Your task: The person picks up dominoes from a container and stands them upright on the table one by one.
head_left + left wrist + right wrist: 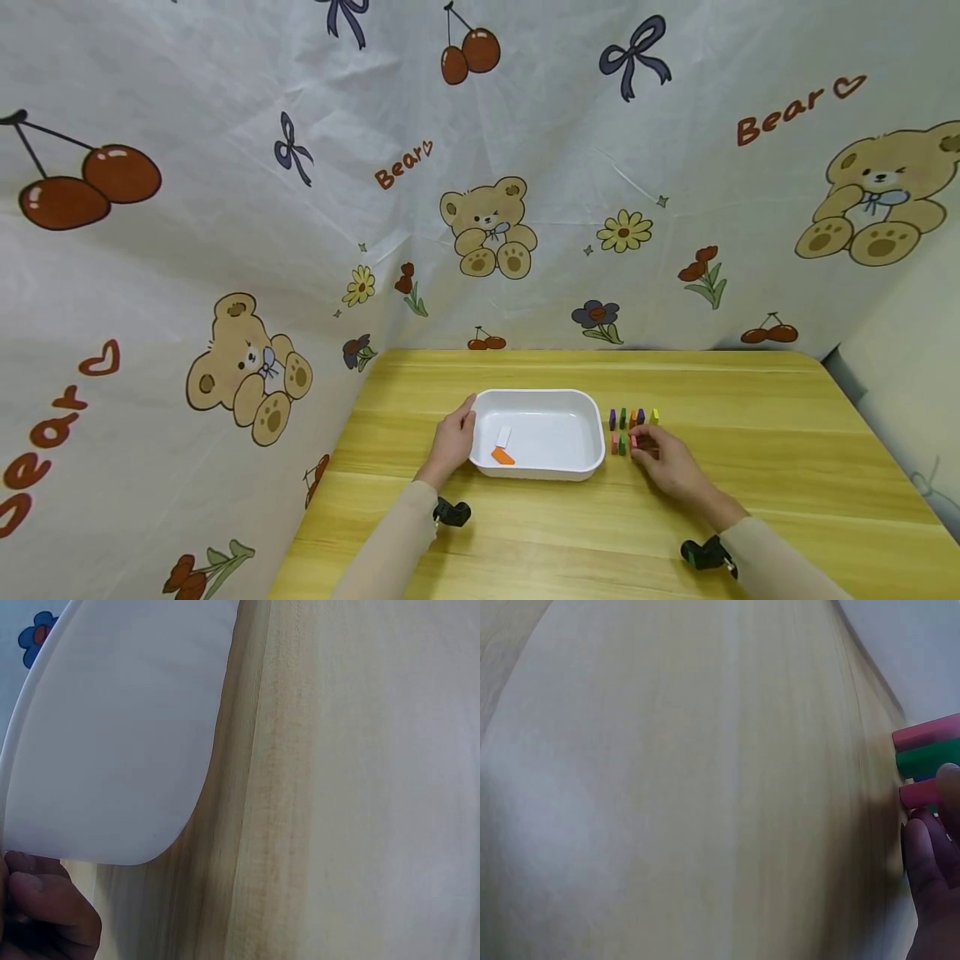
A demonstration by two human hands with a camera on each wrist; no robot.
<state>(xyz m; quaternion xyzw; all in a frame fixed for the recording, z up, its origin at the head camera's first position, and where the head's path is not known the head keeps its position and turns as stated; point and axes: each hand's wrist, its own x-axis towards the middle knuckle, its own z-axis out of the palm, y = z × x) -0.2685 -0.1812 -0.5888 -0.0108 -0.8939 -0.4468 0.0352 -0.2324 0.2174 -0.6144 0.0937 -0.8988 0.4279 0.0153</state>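
A white rectangular basin (540, 476) stands on the table, with a white block (503, 437) and an orange block (502, 456) lying on its floor. My left hand (452, 437) holds the basin's left rim; curled fingers (56, 907) show at the basin's corner in the left wrist view. Right of the basin, my right hand (670, 463) pinches a pink block (916, 795) at the near row's end. Beside it in that row stand a green block (622, 445) and another pink block (614, 443). Fingers partly cover the held block.
Behind the near row is a second row of small blocks: purple (612, 419), green (623, 417), orange, and yellow (656, 416) among them. The wood-grain table (555, 542) meets a bear-printed cloth (525, 317) at the back and left.
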